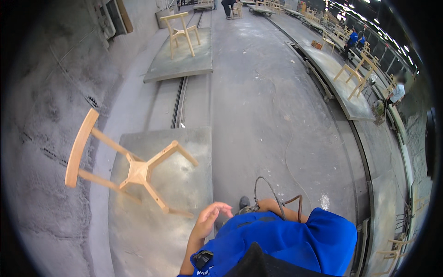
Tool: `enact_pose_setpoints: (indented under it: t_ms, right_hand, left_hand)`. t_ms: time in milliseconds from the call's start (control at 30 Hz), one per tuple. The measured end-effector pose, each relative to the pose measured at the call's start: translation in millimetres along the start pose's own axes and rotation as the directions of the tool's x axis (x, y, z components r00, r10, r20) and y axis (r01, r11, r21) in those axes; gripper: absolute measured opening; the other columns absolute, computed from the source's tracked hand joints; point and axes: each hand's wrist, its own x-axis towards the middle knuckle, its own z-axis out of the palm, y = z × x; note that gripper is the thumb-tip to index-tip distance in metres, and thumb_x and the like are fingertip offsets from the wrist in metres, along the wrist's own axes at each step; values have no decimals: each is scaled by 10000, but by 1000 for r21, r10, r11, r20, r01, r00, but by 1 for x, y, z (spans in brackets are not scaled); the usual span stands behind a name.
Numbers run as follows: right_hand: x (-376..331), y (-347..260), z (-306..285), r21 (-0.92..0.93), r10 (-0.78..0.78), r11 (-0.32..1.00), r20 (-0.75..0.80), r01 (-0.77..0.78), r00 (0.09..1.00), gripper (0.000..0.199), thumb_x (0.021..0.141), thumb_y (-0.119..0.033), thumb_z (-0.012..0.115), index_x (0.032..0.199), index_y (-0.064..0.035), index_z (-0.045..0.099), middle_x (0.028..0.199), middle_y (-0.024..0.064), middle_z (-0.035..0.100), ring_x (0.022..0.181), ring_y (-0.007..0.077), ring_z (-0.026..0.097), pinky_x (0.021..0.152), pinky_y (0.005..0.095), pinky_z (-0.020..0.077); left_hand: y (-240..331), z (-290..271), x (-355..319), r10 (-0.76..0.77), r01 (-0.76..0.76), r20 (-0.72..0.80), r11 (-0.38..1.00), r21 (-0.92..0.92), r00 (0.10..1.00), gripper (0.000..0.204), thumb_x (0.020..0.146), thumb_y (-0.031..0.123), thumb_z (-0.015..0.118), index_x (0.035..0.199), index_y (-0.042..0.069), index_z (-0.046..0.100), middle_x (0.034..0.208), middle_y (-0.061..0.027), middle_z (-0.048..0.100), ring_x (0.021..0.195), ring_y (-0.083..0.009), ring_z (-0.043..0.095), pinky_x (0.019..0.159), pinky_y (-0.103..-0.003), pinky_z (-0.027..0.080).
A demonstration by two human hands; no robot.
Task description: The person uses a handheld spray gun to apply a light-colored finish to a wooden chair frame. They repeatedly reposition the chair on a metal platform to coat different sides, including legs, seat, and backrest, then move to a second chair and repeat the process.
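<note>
My left hand is raised beside my blue shirt, near the lower legs of a pale wooden chair frame. Its fingers are loosely bent and apart, with nothing in them. The chair frame has no seat panel; it stands on a grey metal plate, its curved backrest leaning out to the left. My right forearm crosses in front of my body. The right hand's fingers are mostly hidden at a grey, dusty tool, whose kind is unclear. A thin dark hose loops up beside it.
Another wooden chair stands on a plate further along the floor track. On the right, a raised conveyor line carries more chairs. A dusty wall runs along the left. Several people work farther off.
</note>
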Motion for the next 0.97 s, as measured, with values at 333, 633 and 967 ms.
enact_pose_setpoints:
  t_ms: [333, 633, 967]
  right_hand:
    - [28, 99, -18, 187, 84, 978, 34, -89, 996, 741, 834, -668, 611, 1165, -12, 705, 1154, 250, 703, 1092, 398, 675, 931, 493, 529]
    - [42, 147, -30, 311, 53, 948, 38, -62, 998, 778, 821, -688, 628, 1200, -12, 695, 1165, 247, 703, 1083, 400, 681, 933, 483, 528]
    - [75, 159, -39, 568, 50, 821, 12, -48, 999, 732, 855, -610, 650, 1248, 7, 648, 1195, 266, 691, 1108, 398, 674, 923, 503, 519]
  left_hand:
    - [-133, -4, 77, -378, 379, -421, 922, -85, 825, 369, 1064, 365, 527, 1149, 28, 649, 911, -54, 699, 861, -127, 639, 802, -274, 491]
    - [-130, -14, 181, -143, 334, -504, 889, 312, 852, 359, 1044, 362, 572, 1107, 23, 671, 941, -57, 715, 882, -117, 644, 804, -266, 494]
    - [-137, -112, 263, 100, 318, -510, 675, 666, 855, 367, 1003, 346, 603, 1095, 8, 711, 1076, -196, 726, 1060, -322, 685, 942, -404, 509]
